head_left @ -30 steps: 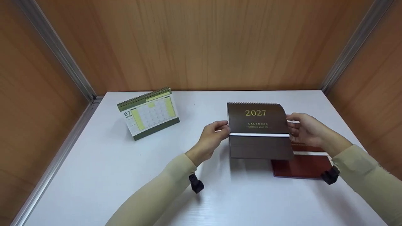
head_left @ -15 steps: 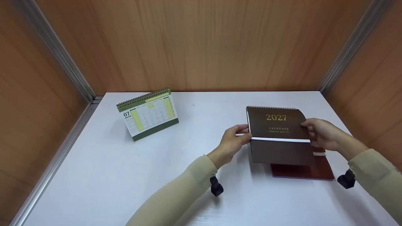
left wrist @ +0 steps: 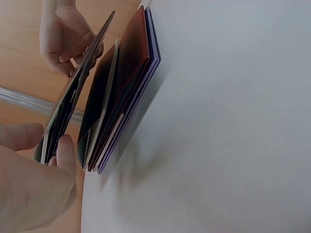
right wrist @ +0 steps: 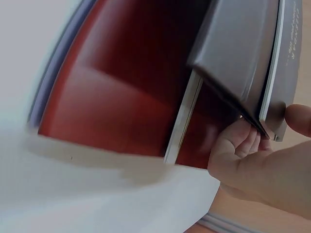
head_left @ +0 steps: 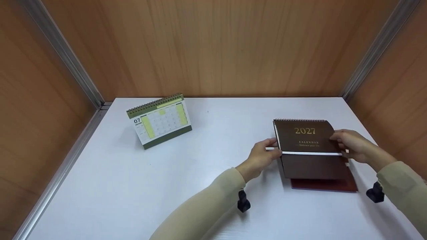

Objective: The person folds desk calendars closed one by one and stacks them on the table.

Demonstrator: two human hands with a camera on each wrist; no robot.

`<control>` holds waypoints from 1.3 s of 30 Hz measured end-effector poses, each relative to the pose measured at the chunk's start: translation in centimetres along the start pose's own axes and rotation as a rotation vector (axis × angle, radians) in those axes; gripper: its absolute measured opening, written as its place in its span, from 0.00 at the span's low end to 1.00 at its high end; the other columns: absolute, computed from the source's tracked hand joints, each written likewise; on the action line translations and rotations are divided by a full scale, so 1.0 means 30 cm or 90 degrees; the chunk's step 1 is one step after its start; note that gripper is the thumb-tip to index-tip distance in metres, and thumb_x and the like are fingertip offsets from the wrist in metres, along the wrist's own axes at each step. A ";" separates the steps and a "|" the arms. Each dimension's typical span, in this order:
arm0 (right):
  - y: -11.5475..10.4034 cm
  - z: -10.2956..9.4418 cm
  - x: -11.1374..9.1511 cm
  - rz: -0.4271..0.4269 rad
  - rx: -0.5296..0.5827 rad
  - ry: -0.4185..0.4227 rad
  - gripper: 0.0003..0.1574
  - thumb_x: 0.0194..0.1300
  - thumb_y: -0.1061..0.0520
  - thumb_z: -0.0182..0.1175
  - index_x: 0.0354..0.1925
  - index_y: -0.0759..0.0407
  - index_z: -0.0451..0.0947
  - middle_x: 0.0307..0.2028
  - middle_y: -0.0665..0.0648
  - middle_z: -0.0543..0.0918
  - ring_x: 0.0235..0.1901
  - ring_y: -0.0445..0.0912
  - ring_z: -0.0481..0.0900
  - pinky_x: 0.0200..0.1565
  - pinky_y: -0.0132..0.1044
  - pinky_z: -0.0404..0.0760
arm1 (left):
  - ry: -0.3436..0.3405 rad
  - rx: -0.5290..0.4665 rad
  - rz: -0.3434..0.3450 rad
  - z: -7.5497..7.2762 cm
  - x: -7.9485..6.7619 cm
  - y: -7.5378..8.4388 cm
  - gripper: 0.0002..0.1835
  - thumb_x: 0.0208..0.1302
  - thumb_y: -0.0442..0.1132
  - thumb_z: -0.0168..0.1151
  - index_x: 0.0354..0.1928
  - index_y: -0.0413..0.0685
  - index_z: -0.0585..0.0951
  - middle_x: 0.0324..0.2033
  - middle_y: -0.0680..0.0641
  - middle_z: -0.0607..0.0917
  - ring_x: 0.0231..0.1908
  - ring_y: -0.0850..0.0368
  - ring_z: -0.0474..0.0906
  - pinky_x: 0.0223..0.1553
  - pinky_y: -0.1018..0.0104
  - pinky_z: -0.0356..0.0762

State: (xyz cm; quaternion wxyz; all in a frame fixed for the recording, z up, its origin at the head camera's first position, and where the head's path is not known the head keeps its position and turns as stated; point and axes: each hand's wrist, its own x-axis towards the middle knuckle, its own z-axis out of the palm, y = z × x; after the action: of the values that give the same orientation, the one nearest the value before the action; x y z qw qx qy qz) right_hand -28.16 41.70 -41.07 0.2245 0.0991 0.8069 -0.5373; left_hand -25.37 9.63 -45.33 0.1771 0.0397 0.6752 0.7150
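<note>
A dark brown spiral-bound 2027 desk calendar [head_left: 305,137] hangs flat-folded between both hands, close above a red calendar [head_left: 351,182]. My left hand [head_left: 262,156] pinches its left edge beside the white strip. On the opposite side, my right hand [head_left: 356,146] grips the right edge, thumb on the cover and fingers underneath. The brown calendar hides most of the red one in the head view. In the left wrist view, a gap shows between the brown calendar [left wrist: 73,92] and the stack below. Beneath the red calendar [right wrist: 116,121] lies a purple-blue one [right wrist: 56,73].
A green and white desk calendar [head_left: 161,121] showing month 07 stands tilted at the back left of the white table [head_left: 116,190]. Wooden panels [head_left: 220,46] enclose the table at the back and both sides.
Both hands have carried the brown calendar to the right and nearer the person, so that it now covers most of the red calendar. The green calendar stays put.
</note>
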 end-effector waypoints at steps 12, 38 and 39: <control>0.042 -0.068 0.005 0.042 -0.069 -0.005 0.21 0.81 0.48 0.44 0.61 0.60 0.66 0.50 0.52 0.74 0.51 0.47 0.73 0.51 0.40 0.79 | -0.032 -0.020 -0.021 0.082 -0.005 -0.028 0.34 0.68 0.27 0.67 0.76 0.43 0.72 0.62 0.51 0.83 0.57 0.56 0.84 0.63 0.56 0.81; 0.115 -0.058 0.003 0.033 -0.151 0.029 0.45 0.82 0.45 0.44 0.76 0.79 0.48 0.58 0.64 0.75 0.60 0.58 0.72 0.55 0.44 0.77 | -0.098 -0.003 -0.021 0.101 -0.023 -0.075 0.39 0.69 0.27 0.67 0.80 0.46 0.67 0.74 0.50 0.76 0.62 0.57 0.83 0.62 0.63 0.82; 0.117 -0.056 0.004 0.030 -0.160 0.031 0.46 0.82 0.45 0.43 0.77 0.80 0.47 0.60 0.68 0.73 0.62 0.62 0.71 0.57 0.48 0.78 | -0.099 0.004 -0.020 0.101 -0.025 -0.074 0.39 0.69 0.27 0.67 0.80 0.47 0.67 0.74 0.50 0.76 0.62 0.57 0.83 0.62 0.63 0.82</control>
State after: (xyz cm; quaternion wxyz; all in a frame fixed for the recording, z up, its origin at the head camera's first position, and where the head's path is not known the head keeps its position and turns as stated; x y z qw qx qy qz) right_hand -27.27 44.65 -43.47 0.2280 0.1021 0.8707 -0.4236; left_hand -23.31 12.34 -47.12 0.2401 0.0852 0.6623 0.7046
